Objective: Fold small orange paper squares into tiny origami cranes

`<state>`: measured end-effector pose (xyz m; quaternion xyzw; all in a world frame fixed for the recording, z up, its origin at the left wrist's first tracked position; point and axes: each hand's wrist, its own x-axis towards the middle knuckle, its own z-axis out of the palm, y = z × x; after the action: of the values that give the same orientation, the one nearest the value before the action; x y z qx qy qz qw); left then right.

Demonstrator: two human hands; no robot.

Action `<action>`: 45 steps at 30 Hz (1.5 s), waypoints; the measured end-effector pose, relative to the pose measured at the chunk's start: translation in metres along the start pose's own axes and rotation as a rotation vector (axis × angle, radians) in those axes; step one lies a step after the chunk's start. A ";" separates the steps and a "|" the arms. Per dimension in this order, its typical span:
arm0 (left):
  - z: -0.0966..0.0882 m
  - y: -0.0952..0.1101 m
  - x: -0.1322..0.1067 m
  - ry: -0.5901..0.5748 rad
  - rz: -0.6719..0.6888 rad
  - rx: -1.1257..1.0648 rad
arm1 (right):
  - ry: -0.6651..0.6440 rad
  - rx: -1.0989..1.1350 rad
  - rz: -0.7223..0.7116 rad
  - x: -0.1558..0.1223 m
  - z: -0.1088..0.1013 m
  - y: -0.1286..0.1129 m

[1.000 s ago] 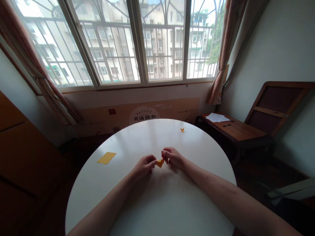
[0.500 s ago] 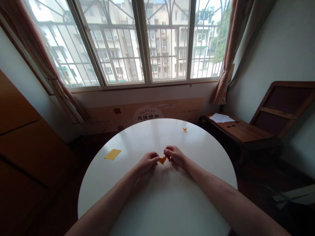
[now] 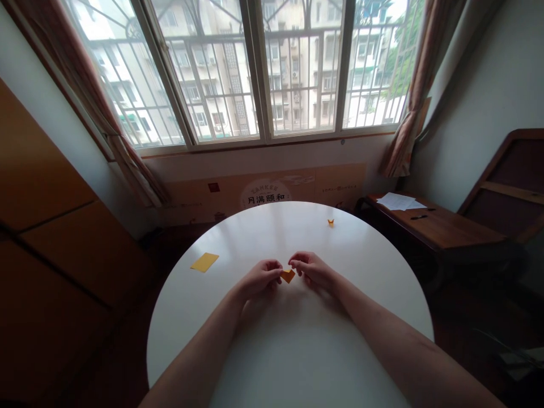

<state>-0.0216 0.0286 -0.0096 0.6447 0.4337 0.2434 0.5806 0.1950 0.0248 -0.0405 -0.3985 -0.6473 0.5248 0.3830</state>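
Note:
Both my hands meet over the middle of a round white table (image 3: 297, 351). A small folded piece of orange paper (image 3: 288, 276) lies between them at table height. My left hand (image 3: 260, 280) pinches its left side with curled fingers. On the paper's right side, my right hand (image 3: 312, 269) is closed on it with bent fingers. A flat yellow-orange paper sheet (image 3: 204, 262) lies on the table to the left. A tiny folded orange paper figure (image 3: 330, 222) stands near the table's far right edge.
A dark wooden bench (image 3: 437, 226) with white papers (image 3: 397, 200) and a pen stands to the right. A printed cardboard panel (image 3: 263, 192) leans under the barred window (image 3: 272, 68). Brown wooden furniture (image 3: 46, 226) fills the left side.
The view has swung left, so the table and hands sit further right in the picture. Both hands keep their pinch on the orange paper.

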 end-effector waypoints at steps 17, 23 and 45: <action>0.003 0.000 0.000 0.106 0.121 0.022 | -0.067 -0.120 -0.083 0.000 -0.001 0.003; 0.010 0.000 0.000 0.087 0.139 0.115 | -0.042 -0.135 -0.102 -0.004 0.000 -0.001; 0.010 -0.004 0.005 0.134 0.115 0.160 | -0.029 -0.077 -0.088 -0.005 0.002 -0.007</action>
<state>-0.0121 0.0275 -0.0169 0.6950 0.4519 0.2833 0.4822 0.1945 0.0185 -0.0345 -0.3764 -0.6893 0.4881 0.3807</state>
